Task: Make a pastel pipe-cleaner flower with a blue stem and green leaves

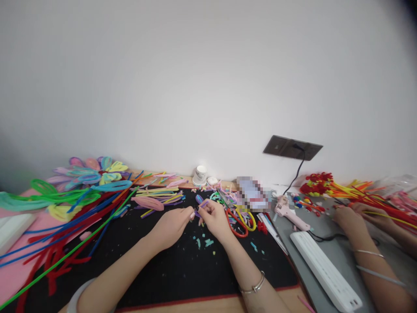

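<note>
My left hand and my right hand meet above the black mat, fingertips a small gap apart. Between the right thumb and fingers is a short purple pipe cleaner. Pinched fingertips on the left hide whatever they may hold. Just beyond the hands lie a blue fuzzy piece and a pile of pastel scraps. Teal clippings are scattered below the right hand. To the left rest a pink fuzzy loop and several cut pipe cleaners.
Scissors with red and yellow handles lie right of my hands. Further right are a pink glue gun, a white power strip and a co-worker's hands. Long pipe cleaners and a fuzzy flower crowd the left.
</note>
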Motion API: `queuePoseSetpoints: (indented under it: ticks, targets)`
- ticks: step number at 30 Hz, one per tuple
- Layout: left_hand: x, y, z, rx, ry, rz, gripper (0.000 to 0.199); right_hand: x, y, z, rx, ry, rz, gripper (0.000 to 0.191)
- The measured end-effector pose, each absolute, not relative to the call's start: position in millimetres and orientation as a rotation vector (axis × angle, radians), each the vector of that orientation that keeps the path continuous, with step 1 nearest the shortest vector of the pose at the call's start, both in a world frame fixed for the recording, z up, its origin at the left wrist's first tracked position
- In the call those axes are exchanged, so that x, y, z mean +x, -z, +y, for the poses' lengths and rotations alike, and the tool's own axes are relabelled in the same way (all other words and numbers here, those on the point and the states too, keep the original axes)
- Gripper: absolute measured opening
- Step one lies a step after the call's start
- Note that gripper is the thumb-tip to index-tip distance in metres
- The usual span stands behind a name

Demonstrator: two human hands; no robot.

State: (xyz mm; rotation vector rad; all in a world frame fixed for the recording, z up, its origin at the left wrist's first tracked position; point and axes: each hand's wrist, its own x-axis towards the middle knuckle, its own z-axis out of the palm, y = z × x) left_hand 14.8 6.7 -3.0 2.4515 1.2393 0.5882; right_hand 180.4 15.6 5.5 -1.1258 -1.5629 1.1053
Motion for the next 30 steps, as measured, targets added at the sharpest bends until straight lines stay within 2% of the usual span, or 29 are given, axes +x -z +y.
queuePoseSetpoints:
  ticks: [7,10,14,16,21,26,30]
  targets:
    - [15.9,5.5,6.2,2.556,-0.597,1.279,0.031,178.2,-0.3,16.2,-1.108,-1.171,-1.523,0.012]
    - [15.3,4.5,7.9,2.45,-0.682,1.309,0.029,183.0,0.7,21.0,-1.097,-1.125,-1.493,0.006]
    - [12.7,0.2,10.0,2.257,-0.823,1.323,0.029,192.7,-2.6,28.0,-1.024,-1.105,-1.317,0.028]
    - [11.7,-1.5,9.9,2.209,-0.848,1.31,0.029,195.1,-4.2,28.9,-0.984,-1.168,-1.269,0.031]
    - [11.6,-1.2,9.6,2.173,-0.857,1.267,0.03,193.1,-2.4,26.0,-1.004,-1.265,-1.365,0.014]
    - [12.7,1.5,11.4,2.109,-0.857,1.242,0.028,192.3,-0.5,27.3,-1.031,-1.154,-1.271,0.02]
    - [12.2,1.5,12.1,2.069,-0.847,1.227,0.028,192.8,-3.9,26.5,-0.987,-1.23,-1.269,0.015]
